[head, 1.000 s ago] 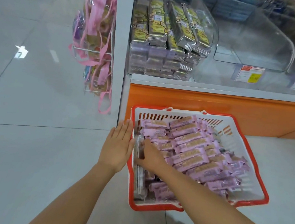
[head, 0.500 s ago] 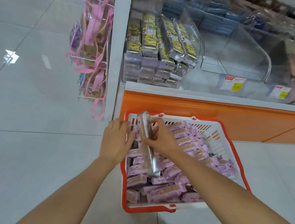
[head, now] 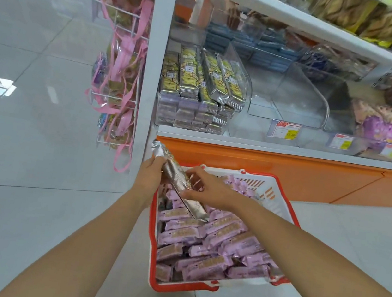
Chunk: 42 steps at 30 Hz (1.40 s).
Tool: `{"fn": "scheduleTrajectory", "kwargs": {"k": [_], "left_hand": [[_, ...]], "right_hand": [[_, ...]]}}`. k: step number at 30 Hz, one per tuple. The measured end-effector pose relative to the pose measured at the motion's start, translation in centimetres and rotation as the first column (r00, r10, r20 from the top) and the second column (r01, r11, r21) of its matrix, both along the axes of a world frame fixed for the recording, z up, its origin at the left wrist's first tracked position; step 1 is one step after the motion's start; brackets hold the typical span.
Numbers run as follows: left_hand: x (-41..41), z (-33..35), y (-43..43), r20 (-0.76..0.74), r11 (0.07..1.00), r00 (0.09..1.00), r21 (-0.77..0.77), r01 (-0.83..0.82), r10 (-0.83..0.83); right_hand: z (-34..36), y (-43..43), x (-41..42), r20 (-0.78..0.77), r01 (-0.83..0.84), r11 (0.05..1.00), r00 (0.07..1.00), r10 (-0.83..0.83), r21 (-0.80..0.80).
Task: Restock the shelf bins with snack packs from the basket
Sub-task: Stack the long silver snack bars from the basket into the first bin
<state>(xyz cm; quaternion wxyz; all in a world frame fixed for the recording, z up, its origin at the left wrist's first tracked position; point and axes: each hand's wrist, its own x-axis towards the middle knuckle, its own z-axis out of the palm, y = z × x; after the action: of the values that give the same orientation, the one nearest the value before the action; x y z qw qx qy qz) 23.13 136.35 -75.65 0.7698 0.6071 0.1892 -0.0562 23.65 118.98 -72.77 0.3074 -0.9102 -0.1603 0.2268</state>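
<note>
— What do my hands hold?
— Your left hand (head: 148, 176) grips the upper part of a long silver pack (head: 174, 171), and your right hand (head: 209, 188) curls round its middle. The pack is tilted, with its lower end over the basket (head: 170, 288).
— And the basket?
— It stands on the floor (head: 38, 151), filled with purple packs (head: 218, 229). Above it, the left shelf bin (head: 246, 87) holds stacked yellow packs (head: 199, 83).

Bright, even overhead light glares off the floor tiles (head: 4, 87) (edges bend, shelf bins slightly soft).
</note>
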Motion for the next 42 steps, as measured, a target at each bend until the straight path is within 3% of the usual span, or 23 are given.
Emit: {"fn": "scheduleTrajectory", "kwargs": {"k": [5,10,12,14,15,17,19,23,29,42], "left_hand": [[-0.7,0.8,1.1,0.071,0.997,0.997,-0.076,0.019,-0.014],[-0.5,1.3,1.6,0.078,0.991,0.995,-0.127,-0.046,0.057],[-0.2,1.5,1.7,0.1,0.992,0.99,-0.092,-0.089,0.098],[0.2,1.3,2.1,0.16,0.991,0.981,0.058,-0.123,0.113],[0.2,1.2,2.4,0.195,0.971,0.974,0.188,-0.149,0.112],[0.2,0.9,3.1,0.27,0.84,0.956,0.488,-0.237,0.114],[0.2,0.9,3.6,0.363,0.704,0.93,0.645,-0.298,0.062],[1.0,1.5,3.9,0.502,0.573,0.859,0.736,-0.361,-0.104],[2.6,3.6,4.1,0.53,0.432,0.811,0.81,-0.397,-0.248],[4.0,4.5,4.7,0.561,0.467,0.754,0.797,-0.382,-0.342]], "right_hand": [[1.3,0.4,-0.5,-0.063,-0.064,0.998,0.996,0.066,0.023],[3.1,0.3,-0.4,0.057,-0.091,0.992,0.995,0.087,0.09],[4.2,0.2,-0.5,0.125,-0.098,0.991,0.988,0.086,0.091],[5.0,-0.2,-0.8,0.176,-0.074,0.991,0.983,0.054,0.11],[5.4,-0.5,-1.0,0.189,-0.062,0.989,0.981,0.036,0.133],[6.1,-1.0,-1.5,0.202,-0.045,0.98,0.979,0.006,0.193],[7.1,-1.2,-1.7,0.223,-0.041,0.97,0.975,-0.014,0.241],[9.8,-0.4,-1.2,0.303,-0.037,0.961,0.952,-0.05,0.273],[15.1,2.2,2.1,0.441,0.103,0.957,0.871,-0.218,0.27],[19.1,9.9,8.9,0.463,0.274,0.953,0.833,-0.304,0.133]]}}
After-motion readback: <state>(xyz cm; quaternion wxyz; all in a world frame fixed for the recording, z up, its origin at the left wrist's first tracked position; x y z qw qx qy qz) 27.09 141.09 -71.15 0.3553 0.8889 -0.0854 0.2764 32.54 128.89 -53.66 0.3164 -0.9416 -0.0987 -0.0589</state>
